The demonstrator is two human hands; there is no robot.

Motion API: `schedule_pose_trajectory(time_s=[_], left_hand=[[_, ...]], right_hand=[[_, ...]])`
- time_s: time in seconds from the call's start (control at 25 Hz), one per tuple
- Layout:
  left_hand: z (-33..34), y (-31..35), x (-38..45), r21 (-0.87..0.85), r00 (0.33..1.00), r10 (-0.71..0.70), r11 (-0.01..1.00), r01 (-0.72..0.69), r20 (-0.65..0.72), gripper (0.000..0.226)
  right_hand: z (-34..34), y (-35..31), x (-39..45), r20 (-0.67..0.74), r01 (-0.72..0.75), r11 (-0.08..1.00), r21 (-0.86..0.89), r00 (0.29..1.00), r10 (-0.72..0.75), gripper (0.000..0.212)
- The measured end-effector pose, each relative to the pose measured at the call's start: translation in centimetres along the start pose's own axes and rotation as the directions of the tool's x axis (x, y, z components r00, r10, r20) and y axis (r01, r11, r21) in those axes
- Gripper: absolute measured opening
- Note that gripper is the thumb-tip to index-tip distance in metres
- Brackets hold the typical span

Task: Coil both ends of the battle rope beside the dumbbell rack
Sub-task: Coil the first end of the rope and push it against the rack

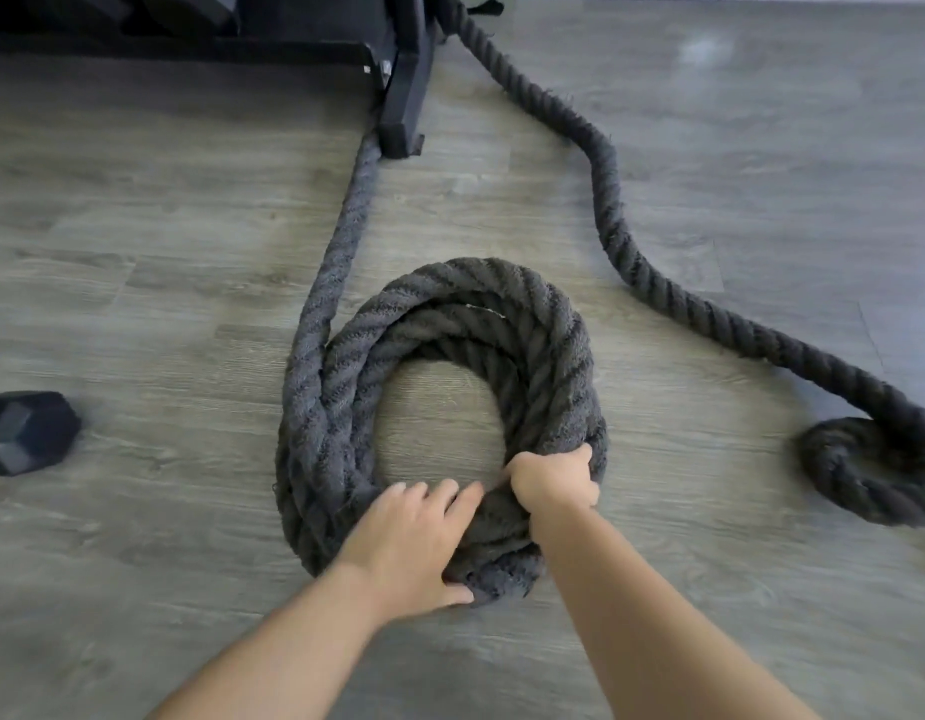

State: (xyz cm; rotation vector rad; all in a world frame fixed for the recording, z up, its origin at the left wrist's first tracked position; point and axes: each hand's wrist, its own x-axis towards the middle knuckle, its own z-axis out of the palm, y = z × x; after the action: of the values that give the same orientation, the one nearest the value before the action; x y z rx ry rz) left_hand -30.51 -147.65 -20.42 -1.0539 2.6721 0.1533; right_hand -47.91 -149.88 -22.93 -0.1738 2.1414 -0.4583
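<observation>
A thick dark grey battle rope lies on the wood-look floor. One end is wound into an oval coil (pixel 543 356) of several turns in the middle of the view. My right hand (pixel 553 483) is closed on the coil's near right strands. My left hand (pixel 413 543) lies over the coil's near edge, fingers spread on top and thumb under the rope. A straight run of rope (pixel 340 241) leads from the coil's left side up to the black dumbbell rack foot (pixel 405 101). The other length (pixel 613 210) snakes to the right and ends in a small curl (pixel 865 475).
The rack's black base bar (pixel 190 49) crosses the top left. A black hex dumbbell head (pixel 23 431) lies on the floor at the left edge. Grey plank flooring (pixel 138 304) surrounds the rope.
</observation>
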Motion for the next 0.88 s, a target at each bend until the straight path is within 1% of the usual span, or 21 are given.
schedule_pose_trajectory(time_s=[0.04, 0.08, 0.12, 0.2, 0.28, 0.36, 0.4, 0.44, 0.48, 0.52, 0.56, 0.6, 0.64, 0.68, 0.76, 0.8, 0.88], left_hand=[[-0.5, -2.5, 0.2, 0.004, 0.991, 0.109, 0.994, -0.110, 0.075, 0.116], [-1.3, -5.3, 0.5, 0.016, 0.965, 0.188, 0.981, -0.194, 0.181, 0.120], [-1.9, -7.9, 0.7, 0.056, 0.941, 0.228, 0.967, -0.250, 0.251, 0.123], [-1.9, -11.6, 0.8, 0.155, 0.935, 0.227, 0.949, -0.276, 0.272, 0.125], [-0.9, -12.3, 1.2, 0.171, 0.954, 0.181, 0.959, -0.224, 0.238, 0.123], [-0.3, -11.0, 2.1, 0.164, 0.976, 0.095, 0.978, -0.127, 0.194, 0.116], [-0.2, -10.4, 2.7, 0.156, 0.986, 0.032, 0.986, -0.058, 0.164, 0.112], [-0.1, -9.9, 3.3, 0.132, 0.992, -0.042, 0.991, 0.026, 0.122, 0.109], [-0.2, -9.6, 4.0, 0.102, 0.990, -0.112, 0.989, 0.103, 0.085, 0.108], [-0.4, -9.3, 4.7, 0.076, 0.983, -0.173, 0.983, 0.168, 0.060, 0.109], [-0.6, -8.8, 5.6, 0.058, 0.974, -0.220, 0.974, 0.218, 0.043, 0.110], [-0.9, -8.2, 6.6, 0.043, 0.966, -0.258, 0.966, 0.256, 0.035, 0.112], [-1.1, -7.6, 7.7, 0.022, 0.956, -0.290, 0.957, 0.289, 0.042, 0.114], [-1.2, -7.0, 8.8, -0.009, 0.946, -0.319, 0.947, 0.320, 0.055, 0.112], [-1.6, -6.0, 10.7, -0.078, 0.935, -0.347, 0.933, 0.351, 0.069, 0.102], [-1.7, -6.0, 11.4, -0.094, 0.944, -0.324, 0.940, 0.328, 0.058, 0.097], [-1.5, -7.6, 11.5, -0.118, 0.978, -0.207, 0.971, 0.208, 0.021, 0.092]], right_hand=[[0.1, -0.1, 0.5, 0.008, 0.013, 1.000, -0.006, 1.000, -0.013, 0.096], [0.0, -0.3, 0.9, 0.021, 0.026, 0.999, -0.018, 0.999, -0.026, 0.101], [-0.1, -0.7, 1.0, 0.041, 0.039, 0.999, -0.028, 0.998, -0.038, 0.107], [0.0, -1.5, 1.2, 0.070, 0.074, 0.997, -0.028, 0.995, -0.072, 0.115], [-0.3, -3.3, 1.7, 0.094, 0.132, 0.991, -0.027, 0.987, -0.129, 0.117], [-1.4, -5.9, 2.1, 0.121, 0.195, 0.981, 0.007, 0.973, -0.195, 0.104], [-1.8, -7.2, 2.4, 0.124, 0.230, 0.972, 0.056, 0.964, -0.235, 0.097], [-2.2, -8.3, 2.5, 0.102, 0.261, 0.959, 0.113, 0.957, -0.273, 0.095], [-2.0, -8.9, 2.5, 0.043, 0.277, 0.948, 0.155, 0.957, -0.286, 0.099], [-1.4, -9.2, 2.1, -0.043, 0.288, 0.945, 0.155, 0.958, -0.285, 0.109], [-0.4, -9.1, 1.3, -0.136, 0.286, 0.953, 0.101, 0.953, -0.272, 0.120], [1.0, -8.8, 0.2, -0.189, 0.256, 0.966, 0.029, 0.951, -0.247, 0.130], [2.4, -8.5, -0.9, -0.190, 0.198, 0.980, -0.020, 0.962, -0.198, 0.136], [3.7, -8.5, -1.7, -0.167, 0.142, 0.989, -0.029, 0.975, -0.145, 0.137], [4.7, -9.4, -1.2, -0.158, 0.086, 0.996, 0.001, 0.984, -0.085, 0.131], [4.7, -10.2, -0.3, -0.178, 0.085, 0.996, 0.008, 0.981, -0.082, 0.127], [4.6, -11.0, 1.4, -0.193, 0.118, 0.992, -0.046, 0.973, -0.125, 0.121]])
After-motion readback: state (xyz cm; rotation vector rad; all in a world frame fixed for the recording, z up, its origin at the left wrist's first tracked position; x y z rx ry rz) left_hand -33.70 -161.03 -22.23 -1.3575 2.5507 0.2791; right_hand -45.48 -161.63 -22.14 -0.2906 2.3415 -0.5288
